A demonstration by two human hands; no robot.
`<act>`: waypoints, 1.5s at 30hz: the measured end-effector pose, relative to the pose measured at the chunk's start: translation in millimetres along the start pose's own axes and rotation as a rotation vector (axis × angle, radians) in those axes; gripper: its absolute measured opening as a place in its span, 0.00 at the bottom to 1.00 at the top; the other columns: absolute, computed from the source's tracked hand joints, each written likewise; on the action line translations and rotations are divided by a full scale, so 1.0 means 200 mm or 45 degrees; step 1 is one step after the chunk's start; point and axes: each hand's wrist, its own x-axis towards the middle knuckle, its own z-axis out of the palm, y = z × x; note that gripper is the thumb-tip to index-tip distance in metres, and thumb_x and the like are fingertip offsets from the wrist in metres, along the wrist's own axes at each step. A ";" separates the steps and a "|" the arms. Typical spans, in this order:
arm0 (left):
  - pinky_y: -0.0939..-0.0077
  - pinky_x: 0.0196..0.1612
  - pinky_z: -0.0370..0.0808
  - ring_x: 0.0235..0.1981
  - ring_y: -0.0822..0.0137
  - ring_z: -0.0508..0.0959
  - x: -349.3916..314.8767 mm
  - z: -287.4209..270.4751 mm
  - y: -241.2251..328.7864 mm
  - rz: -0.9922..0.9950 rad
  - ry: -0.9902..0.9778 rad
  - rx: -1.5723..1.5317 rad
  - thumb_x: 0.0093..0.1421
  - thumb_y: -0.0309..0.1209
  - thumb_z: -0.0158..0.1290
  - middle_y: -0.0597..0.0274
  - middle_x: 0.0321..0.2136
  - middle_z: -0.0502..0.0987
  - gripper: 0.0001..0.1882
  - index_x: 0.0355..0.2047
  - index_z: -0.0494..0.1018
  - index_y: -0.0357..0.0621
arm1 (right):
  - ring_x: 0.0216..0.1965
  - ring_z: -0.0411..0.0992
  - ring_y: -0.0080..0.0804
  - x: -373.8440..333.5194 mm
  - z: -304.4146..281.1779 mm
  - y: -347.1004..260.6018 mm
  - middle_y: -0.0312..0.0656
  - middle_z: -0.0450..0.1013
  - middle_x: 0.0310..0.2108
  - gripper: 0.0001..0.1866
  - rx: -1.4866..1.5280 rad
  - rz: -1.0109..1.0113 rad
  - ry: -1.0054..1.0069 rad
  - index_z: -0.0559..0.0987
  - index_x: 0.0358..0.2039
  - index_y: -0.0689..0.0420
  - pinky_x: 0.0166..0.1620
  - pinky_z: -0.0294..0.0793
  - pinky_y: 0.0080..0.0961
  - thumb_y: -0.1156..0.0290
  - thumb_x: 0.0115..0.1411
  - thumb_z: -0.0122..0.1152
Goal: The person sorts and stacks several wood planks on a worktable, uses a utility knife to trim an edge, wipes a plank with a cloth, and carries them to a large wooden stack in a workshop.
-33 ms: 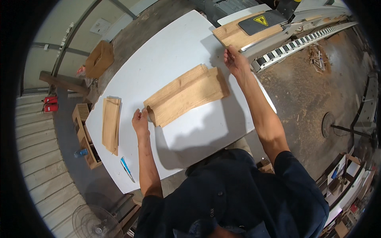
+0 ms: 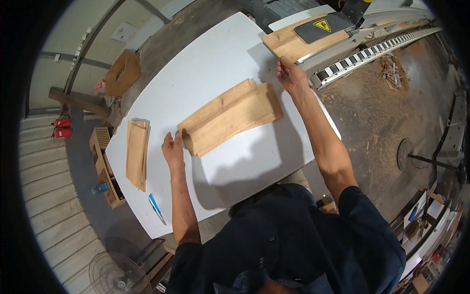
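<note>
A stack of overlapping light-brown wooden planks (image 2: pixel 230 117) lies aslant in the middle of the white table (image 2: pixel 205 59). My left hand (image 2: pixel 173 151) is at the stack's left end, its fingers slightly bent and apart. Whether its fingertips touch the wood I cannot make out. My right arm reaches far forward to another wooden plank (image 2: pixel 289 43), which lies partly under the dark guard of a machine (image 2: pixel 325 28). My right hand (image 2: pixel 293 77) pinches that plank's near corner, with its other fingers curled.
Narrow wooden strips (image 2: pixel 136 154) lie at the table's left, with a blue utility knife (image 2: pixel 156 208) nearer me. A roller track (image 2: pixel 372 56) runs from the machine at the right. A cardboard box (image 2: pixel 122 73) and a standing fan (image 2: pixel 120 277) are beyond the table's left side.
</note>
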 end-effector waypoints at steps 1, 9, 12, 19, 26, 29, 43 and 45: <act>0.73 0.50 0.72 0.48 0.66 0.73 -0.04 0.02 0.05 0.121 0.004 0.085 0.62 0.35 0.58 0.55 0.50 0.72 0.23 0.52 0.72 0.30 | 0.26 0.71 0.24 -0.01 0.01 -0.01 0.35 0.74 0.25 0.10 -0.053 -0.025 0.004 0.76 0.30 0.56 0.32 0.71 0.21 0.63 0.62 0.63; 0.54 0.61 0.62 0.62 0.41 0.62 -0.39 0.51 0.66 0.945 -0.371 0.424 0.52 0.48 0.64 0.36 0.59 0.63 0.38 0.59 0.67 0.40 | 0.24 0.69 0.24 -0.70 0.05 0.45 0.38 0.74 0.23 0.09 -0.179 -0.055 -0.053 0.73 0.24 0.58 0.28 0.68 0.22 0.75 0.60 0.61; 0.48 0.65 0.53 0.64 0.36 0.54 -0.44 0.66 0.75 1.057 -0.455 0.787 0.42 0.56 0.67 0.31 0.60 0.56 0.55 0.64 0.58 0.42 | 0.29 0.71 0.22 -0.92 -0.01 0.77 0.35 0.76 0.27 0.06 -0.277 -0.001 -0.139 0.76 0.29 0.59 0.35 0.70 0.21 0.72 0.64 0.57; 0.45 0.65 0.50 0.62 0.36 0.53 -0.36 0.51 0.66 0.777 -0.741 1.009 0.36 0.53 0.68 0.33 0.60 0.54 0.63 0.68 0.49 0.41 | 0.31 0.70 0.20 -1.18 0.09 0.99 0.35 0.77 0.27 0.07 -0.450 0.069 -0.555 0.79 0.30 0.62 0.37 0.69 0.20 0.72 0.62 0.60; 0.43 0.70 0.37 0.67 0.36 0.44 -0.05 0.22 0.28 1.119 -0.852 1.021 0.39 0.49 0.67 0.34 0.65 0.46 0.61 0.69 0.48 0.41 | 0.39 0.77 0.38 -1.07 0.20 0.66 0.44 0.79 0.38 0.10 -1.465 -0.755 -0.640 0.80 0.40 0.62 0.43 0.74 0.30 0.69 0.63 0.59; 0.43 0.70 0.36 0.69 0.40 0.41 -0.05 0.24 0.26 1.185 -0.822 0.989 0.40 0.50 0.67 0.37 0.67 0.44 0.60 0.68 0.49 0.41 | 0.57 0.66 0.49 -0.78 0.27 0.67 0.51 0.67 0.57 0.25 -1.789 -1.358 -0.775 0.72 0.54 0.63 0.58 0.65 0.40 0.56 0.65 0.53; 0.44 0.70 0.36 0.69 0.43 0.44 -0.05 0.28 0.29 1.184 -0.793 0.963 0.38 0.48 0.68 0.38 0.66 0.46 0.60 0.68 0.51 0.43 | 0.57 0.66 0.44 -0.01 -0.21 0.22 0.51 0.69 0.56 0.27 -2.212 -1.074 -0.142 0.73 0.55 0.58 0.57 0.64 0.47 0.50 0.69 0.44; 0.44 0.70 0.36 0.69 0.42 0.44 -0.06 0.26 0.28 1.173 -0.790 0.958 0.38 0.48 0.68 0.38 0.66 0.46 0.59 0.68 0.51 0.43 | 0.50 0.71 0.39 -0.06 -0.31 0.16 0.45 0.74 0.49 0.23 -1.776 -1.004 -0.025 0.75 0.52 0.56 0.51 0.69 0.39 0.51 0.67 0.51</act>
